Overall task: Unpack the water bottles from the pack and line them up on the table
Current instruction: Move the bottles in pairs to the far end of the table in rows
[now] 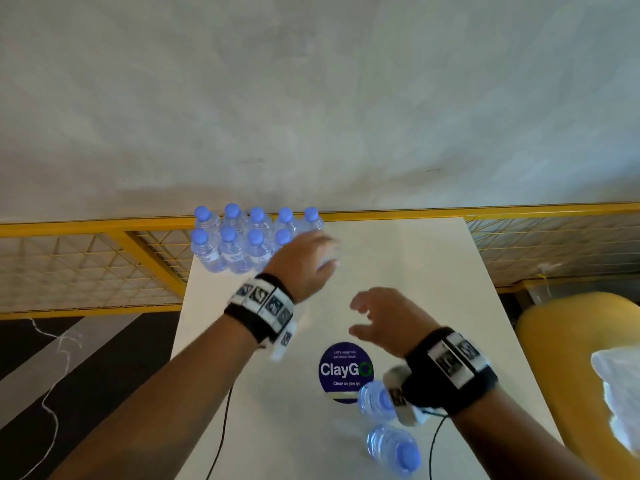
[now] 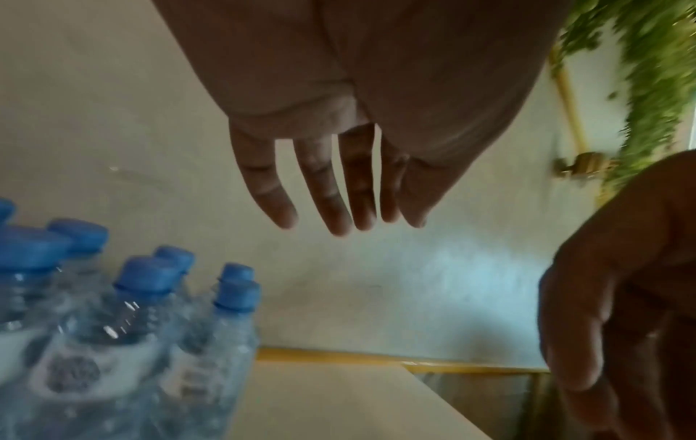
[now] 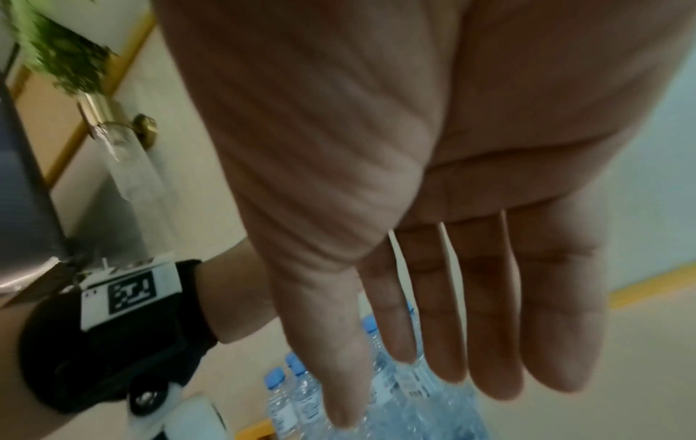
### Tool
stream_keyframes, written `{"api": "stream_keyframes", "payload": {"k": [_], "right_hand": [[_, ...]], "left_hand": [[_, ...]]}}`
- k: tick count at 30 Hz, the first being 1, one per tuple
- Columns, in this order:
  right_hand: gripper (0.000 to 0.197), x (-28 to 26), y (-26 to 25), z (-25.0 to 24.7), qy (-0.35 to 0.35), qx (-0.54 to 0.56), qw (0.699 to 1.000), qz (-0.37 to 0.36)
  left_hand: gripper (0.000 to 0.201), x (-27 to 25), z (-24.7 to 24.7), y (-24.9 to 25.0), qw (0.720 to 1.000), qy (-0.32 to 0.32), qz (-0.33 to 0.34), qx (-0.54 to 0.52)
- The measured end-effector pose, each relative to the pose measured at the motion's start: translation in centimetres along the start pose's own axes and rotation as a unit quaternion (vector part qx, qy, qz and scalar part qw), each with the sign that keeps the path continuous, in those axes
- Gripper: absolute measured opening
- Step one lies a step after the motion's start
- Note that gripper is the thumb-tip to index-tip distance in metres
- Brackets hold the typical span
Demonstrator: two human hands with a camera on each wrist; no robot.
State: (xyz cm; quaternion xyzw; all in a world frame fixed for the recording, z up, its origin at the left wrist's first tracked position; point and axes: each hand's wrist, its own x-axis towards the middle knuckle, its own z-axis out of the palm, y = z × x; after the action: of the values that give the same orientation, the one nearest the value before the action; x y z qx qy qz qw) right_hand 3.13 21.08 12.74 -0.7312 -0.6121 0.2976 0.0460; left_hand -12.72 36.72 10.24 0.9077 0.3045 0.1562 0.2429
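Observation:
Several clear water bottles [image 1: 242, 244] with blue caps stand in two rows at the far left corner of the white table [image 1: 398, 254]. They also show in the left wrist view [image 2: 132, 312] and the right wrist view [image 3: 301, 396]. My left hand [image 1: 322, 258] hovers at the right end of the front row, blurred and hiding that spot. Its fingers [image 2: 339, 208] are straight and hold nothing. My right hand [image 1: 367, 317] hangs over the table's middle, palm [image 3: 433, 342] open and bare. Two more bottles [image 1: 375, 400] [image 1: 394, 448] stand near the front, under my right wrist.
Crumpled clear plastic wrap [image 1: 616, 393] lies on a yellow seat [image 1: 571, 341] right of the table. A round ClayGo sticker [image 1: 344, 372] marks the tabletop. A yellow mesh railing [image 1: 104, 226] runs behind the table. Black cables [image 1: 221, 427] hang from both wrists.

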Motion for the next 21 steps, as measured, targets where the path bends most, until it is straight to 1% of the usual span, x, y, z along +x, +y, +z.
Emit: {"api": "stream_keyframes", "payload": {"k": [2,4,7,10,14,17,21], "right_hand": [[0.031,-4.6,0.7,1.3,-0.021,-0.018,1.0,0.0],[0.03,-8.6,1.3,2.9,-0.045,-0.048,0.998,0.018],[0.036,-13.4,1.8,5.0,-0.071,-0.053,0.995,0.036],[0.034,-16.3,1.8,6.9,-0.055,-0.043,0.997,0.035],[0.029,-17.4,2.3,10.0,-0.026,-0.061,0.996,0.052],[0.03,-17.3,2.6,11.8,0.005,-0.078,0.996,0.052],[0.028,-17.2,2.9,12.3,0.026,-0.055,0.997,0.048]], "left_hand": [[0.031,-3.4,1.4,3.8,0.996,-0.084,0.013,-0.022],[0.03,-6.4,3.5,6.8,0.988,-0.151,0.013,-0.04],[0.03,-9.9,6.9,9.6,0.977,-0.208,0.006,-0.05],[0.033,-12.3,9.3,11.5,0.973,-0.229,0.001,-0.02],[0.038,-13.3,10.8,13.0,0.97,-0.23,-0.048,-0.057],[0.03,-13.2,11.6,13.0,0.972,-0.225,-0.051,-0.041],[0.017,-12.9,12.5,12.4,0.973,-0.228,-0.038,0.013]]}}
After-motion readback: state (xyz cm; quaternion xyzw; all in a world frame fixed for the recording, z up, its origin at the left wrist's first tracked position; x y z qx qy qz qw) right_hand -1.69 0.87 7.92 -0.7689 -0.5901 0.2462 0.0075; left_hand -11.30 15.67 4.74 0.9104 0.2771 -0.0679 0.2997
